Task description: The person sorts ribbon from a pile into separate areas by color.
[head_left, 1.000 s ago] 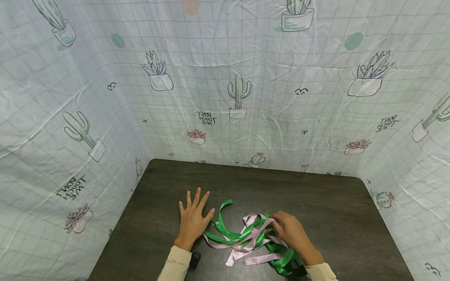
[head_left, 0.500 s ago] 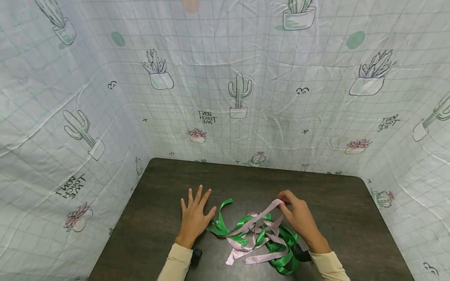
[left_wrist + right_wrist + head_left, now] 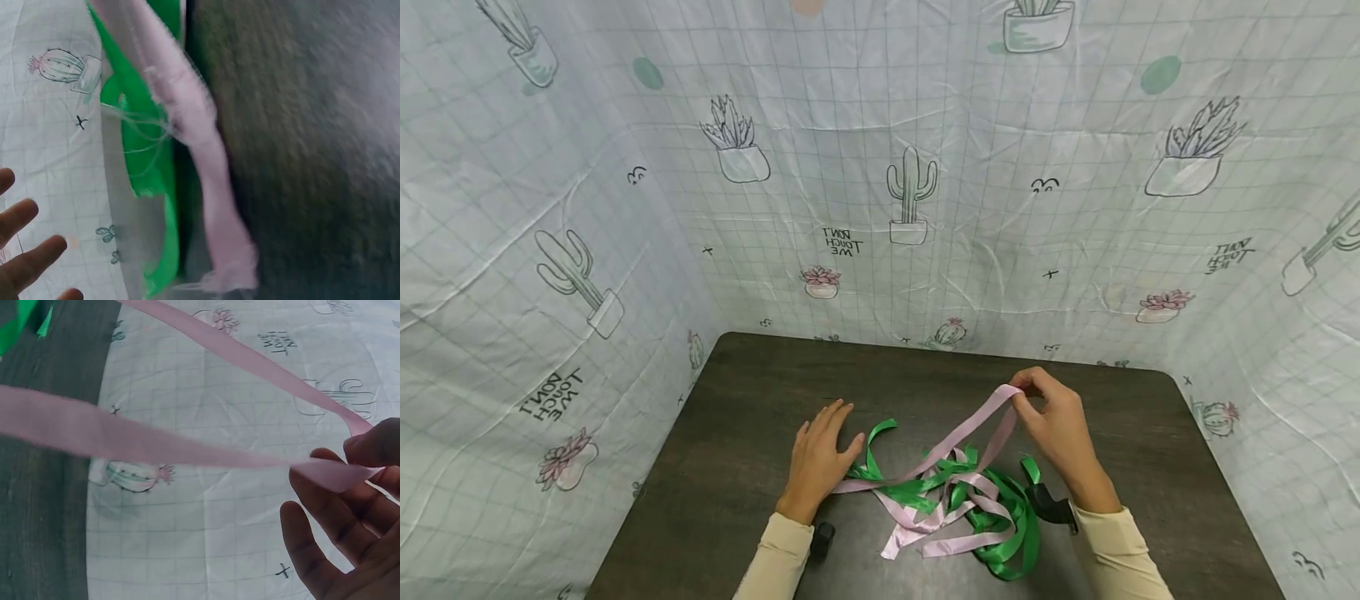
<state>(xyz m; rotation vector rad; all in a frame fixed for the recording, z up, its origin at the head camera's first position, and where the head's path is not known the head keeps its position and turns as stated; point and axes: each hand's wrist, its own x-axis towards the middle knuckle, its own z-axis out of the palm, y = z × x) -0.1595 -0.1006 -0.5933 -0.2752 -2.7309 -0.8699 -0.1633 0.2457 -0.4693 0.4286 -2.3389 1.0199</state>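
Observation:
Thumb and fingers of my right hand pinch a pink satin ribbon in the head view, lifting a bend of it above the table. From that pinch two lengths slope down to the left, also plain in the right wrist view, where the pink ribbon runs off from the fingertips. Below lies a loose tangle of pink ribbon and green ribbon. My left hand is left of the tangle with relaxed fingers, holding nothing. In the left wrist view a frayed pink end lies beside green ribbon.
The dark wooden table is bordered by a white gridded curtain with cactus prints at the back and both sides. A black wrist device sits by the right wrist, another black device by the left.
My right hand has risen from the tangle, away and rightward, drawing the pink ribbon up with it. My left hand's spread fingers have come closer together.

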